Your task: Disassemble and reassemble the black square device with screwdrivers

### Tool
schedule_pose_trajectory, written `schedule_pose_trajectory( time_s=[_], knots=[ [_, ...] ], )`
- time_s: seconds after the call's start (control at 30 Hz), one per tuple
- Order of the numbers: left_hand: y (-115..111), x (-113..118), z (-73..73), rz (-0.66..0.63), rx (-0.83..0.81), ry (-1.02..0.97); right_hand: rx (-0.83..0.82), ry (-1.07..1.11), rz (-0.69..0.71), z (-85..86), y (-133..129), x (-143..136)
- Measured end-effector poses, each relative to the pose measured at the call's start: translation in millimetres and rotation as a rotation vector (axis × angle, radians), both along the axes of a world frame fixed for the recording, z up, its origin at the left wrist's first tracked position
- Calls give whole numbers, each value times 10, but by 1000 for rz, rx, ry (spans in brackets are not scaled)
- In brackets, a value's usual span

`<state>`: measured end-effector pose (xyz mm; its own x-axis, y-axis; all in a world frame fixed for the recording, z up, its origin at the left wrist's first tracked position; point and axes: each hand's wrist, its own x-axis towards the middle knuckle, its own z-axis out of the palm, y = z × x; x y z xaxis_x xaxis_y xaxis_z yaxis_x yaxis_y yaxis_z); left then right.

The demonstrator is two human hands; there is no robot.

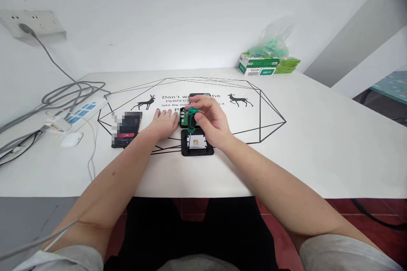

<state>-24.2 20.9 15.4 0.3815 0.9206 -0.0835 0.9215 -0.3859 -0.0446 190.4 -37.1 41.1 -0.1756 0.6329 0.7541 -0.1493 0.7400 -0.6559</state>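
Centrally, a green-and-black screwdriver (191,119) is held in the right hand (214,122), its handle pinched between thumb and fingers; its shaft is pointed down at the left part of a black case piece (183,152), just below the frame's centre, though whether the tip is touching cannot be told; inside that piece a pale sheet (202,144) and a small gold-coloured square (196,142) are seen; just above it, a green circuit board (183,120) is partly covered by hand and handle; the left hand (163,126) is laid palm-down beside the board, its fingers slightly spread.

On the white tabletop (318,152) "Don't wa", "PERFECT" and "take the mo" can be read, the words beyond being partly covered; the lettering (173,97) is flanked by two printed deer (146,103) and framed by black angular lines (260,114); at upper right, green-and-white boxes (254,64) are topped by a plastic bag (273,38), their print too small to be read; at left, a phone (132,125), a power strip (82,114) and coiled cables (59,93) are seen; at upper left, a plug (25,29) is set in a wall socket (44,21); at the bottom, red floor tiles (192,207) are shown.
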Motion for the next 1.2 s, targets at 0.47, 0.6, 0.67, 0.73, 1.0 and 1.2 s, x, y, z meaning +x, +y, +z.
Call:
schedule_pose_trajectory(
  time_s=[0.47, 0.6, 0.67, 0.73, 1.0, 1.2],
  knots=[
    [13, 2, -3, 44, -40, 35, 73, -28, -110, -35, 75, -34],
    [23, -12, -25, 26, -13, 21, 51, -63, -101, -14, 37, -12],
    [32, -15, -38, 22, -8, 20, 44, -57, -88, -9, 27, 6],
    [33, -8, -39, 21, -7, 27, 51, -43, -58, -7, 28, 20],
    [-41, 55, 48, 15, 2, 52, -80, 68, 100, 7, -3, -34],
    [-1, 22, 8, 42, -40, 37, -45, 28, -78, -29, 37, -37]
  ],
)
